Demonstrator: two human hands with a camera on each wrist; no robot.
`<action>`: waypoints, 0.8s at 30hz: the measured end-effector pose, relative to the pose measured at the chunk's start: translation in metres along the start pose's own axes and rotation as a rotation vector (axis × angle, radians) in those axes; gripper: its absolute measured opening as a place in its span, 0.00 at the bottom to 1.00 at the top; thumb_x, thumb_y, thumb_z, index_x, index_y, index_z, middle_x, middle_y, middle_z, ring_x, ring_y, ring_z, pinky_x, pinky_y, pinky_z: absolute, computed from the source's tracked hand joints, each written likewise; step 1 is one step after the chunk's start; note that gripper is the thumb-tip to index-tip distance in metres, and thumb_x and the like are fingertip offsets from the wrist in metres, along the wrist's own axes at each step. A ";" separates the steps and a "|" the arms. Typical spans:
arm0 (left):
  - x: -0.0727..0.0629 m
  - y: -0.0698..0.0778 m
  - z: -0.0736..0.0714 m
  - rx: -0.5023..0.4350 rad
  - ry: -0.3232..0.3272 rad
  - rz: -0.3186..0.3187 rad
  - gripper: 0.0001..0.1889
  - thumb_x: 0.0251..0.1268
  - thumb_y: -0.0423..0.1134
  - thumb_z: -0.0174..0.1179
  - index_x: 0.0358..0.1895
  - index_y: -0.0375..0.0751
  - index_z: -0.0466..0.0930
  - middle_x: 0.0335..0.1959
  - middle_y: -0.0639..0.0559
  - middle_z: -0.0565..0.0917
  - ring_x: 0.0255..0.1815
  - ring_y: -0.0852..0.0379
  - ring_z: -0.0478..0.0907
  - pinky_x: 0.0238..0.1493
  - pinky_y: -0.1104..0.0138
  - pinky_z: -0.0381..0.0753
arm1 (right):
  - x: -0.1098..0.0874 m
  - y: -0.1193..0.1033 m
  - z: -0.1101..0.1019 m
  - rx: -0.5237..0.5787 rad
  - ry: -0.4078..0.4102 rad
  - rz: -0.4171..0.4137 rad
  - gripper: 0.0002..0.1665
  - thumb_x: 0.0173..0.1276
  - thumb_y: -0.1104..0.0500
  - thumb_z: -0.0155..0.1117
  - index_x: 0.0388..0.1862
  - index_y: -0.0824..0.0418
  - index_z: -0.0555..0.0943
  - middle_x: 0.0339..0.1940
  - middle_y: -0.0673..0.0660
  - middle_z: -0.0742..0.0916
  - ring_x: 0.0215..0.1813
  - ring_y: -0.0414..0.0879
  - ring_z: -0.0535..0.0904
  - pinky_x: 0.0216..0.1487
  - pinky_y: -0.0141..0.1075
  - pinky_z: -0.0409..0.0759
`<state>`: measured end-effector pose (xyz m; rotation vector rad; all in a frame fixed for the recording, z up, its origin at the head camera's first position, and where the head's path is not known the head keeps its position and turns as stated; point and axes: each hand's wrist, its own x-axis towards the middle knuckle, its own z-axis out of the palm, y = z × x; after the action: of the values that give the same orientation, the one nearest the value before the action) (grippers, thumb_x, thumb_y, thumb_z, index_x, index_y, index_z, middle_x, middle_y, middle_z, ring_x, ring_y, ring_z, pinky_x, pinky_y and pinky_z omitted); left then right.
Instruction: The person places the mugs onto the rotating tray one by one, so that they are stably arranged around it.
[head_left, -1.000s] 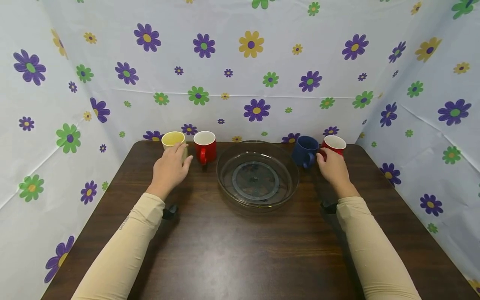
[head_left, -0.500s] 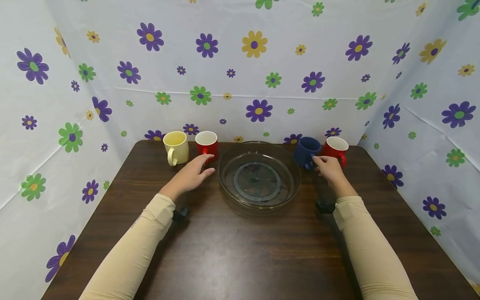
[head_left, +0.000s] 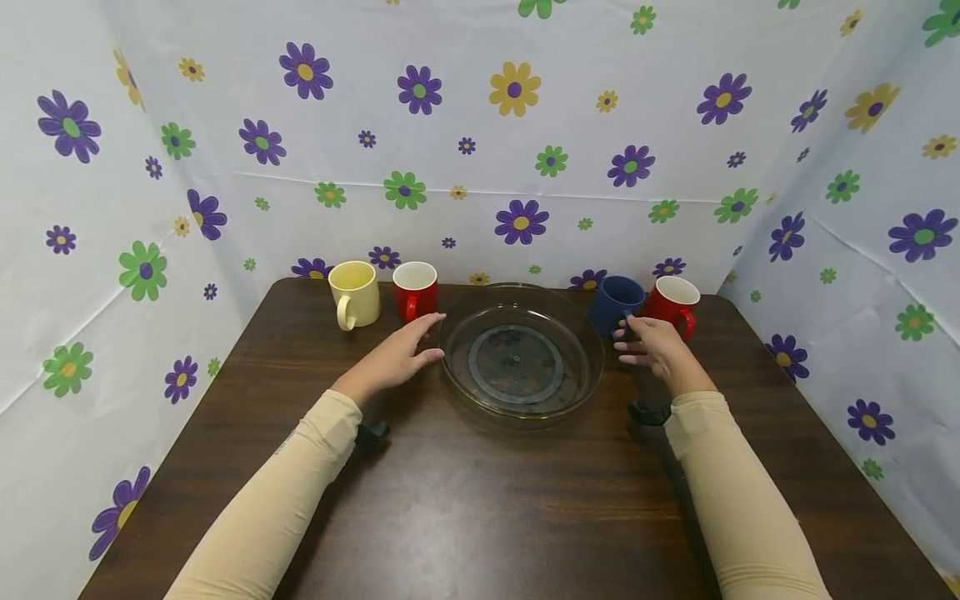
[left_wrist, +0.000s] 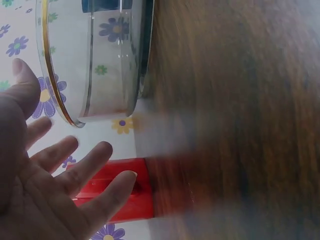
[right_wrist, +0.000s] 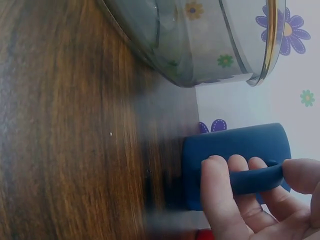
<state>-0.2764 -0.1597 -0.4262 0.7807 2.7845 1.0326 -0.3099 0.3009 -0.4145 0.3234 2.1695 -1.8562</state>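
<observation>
A clear brown-tinted glass bowl (head_left: 517,412) stands at the middle of the table. My left hand (head_left: 393,358) reaches to its left rim, thumb and fingers spread. In the left wrist view the fingers overlap a red mug (left_wrist: 140,170) behind. My right hand (head_left: 663,346) is at the handle of a blue mug (head_left: 606,310) on the bowl's right side. In the right wrist view the thumb meets the top of the handle (right_wrist: 255,181), while the loosely spread fingers lie along and behind it. The blue mug stands upright.
A yellow mug (head_left: 358,302) stands at the back left beside the left red mug (head_left: 422,293). Another red mug (head_left: 670,310), white inside, stands right of the blue one. Flower-printed cloth (head_left: 322,125) walls the dark wooden table (head_left: 495,508) behind and on both sides.
My left hand has moved right, from the yellow mug past the left red mug to the bowl's rim. My right hand has shifted left from the right red mug to the blue mug, its fingers spreading.
</observation>
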 end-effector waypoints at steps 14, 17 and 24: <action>0.003 0.000 0.003 0.040 -0.014 0.020 0.33 0.73 0.43 0.62 0.76 0.38 0.63 0.79 0.38 0.60 0.80 0.40 0.55 0.78 0.45 0.54 | -0.002 -0.008 0.006 0.185 0.029 0.034 0.22 0.84 0.50 0.46 0.55 0.70 0.71 0.38 0.57 0.83 0.37 0.45 0.82 0.50 0.31 0.85; 0.004 -0.002 0.004 0.046 -0.021 0.017 0.33 0.74 0.44 0.61 0.77 0.39 0.62 0.80 0.39 0.59 0.80 0.41 0.54 0.78 0.46 0.54 | -0.002 -0.008 0.007 0.190 0.043 0.033 0.22 0.84 0.51 0.46 0.56 0.71 0.70 0.37 0.58 0.82 0.37 0.45 0.81 0.49 0.31 0.85; 0.002 -0.003 0.006 0.049 -0.020 0.019 0.34 0.73 0.46 0.62 0.77 0.41 0.62 0.80 0.40 0.59 0.80 0.41 0.56 0.78 0.46 0.55 | -0.002 -0.005 0.008 0.201 0.076 0.032 0.23 0.83 0.51 0.48 0.57 0.71 0.71 0.40 0.58 0.82 0.39 0.46 0.80 0.50 0.32 0.85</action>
<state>-0.2780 -0.1573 -0.4330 0.8195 2.8003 0.9576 -0.3094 0.2924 -0.4105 0.4736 2.0143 -2.0802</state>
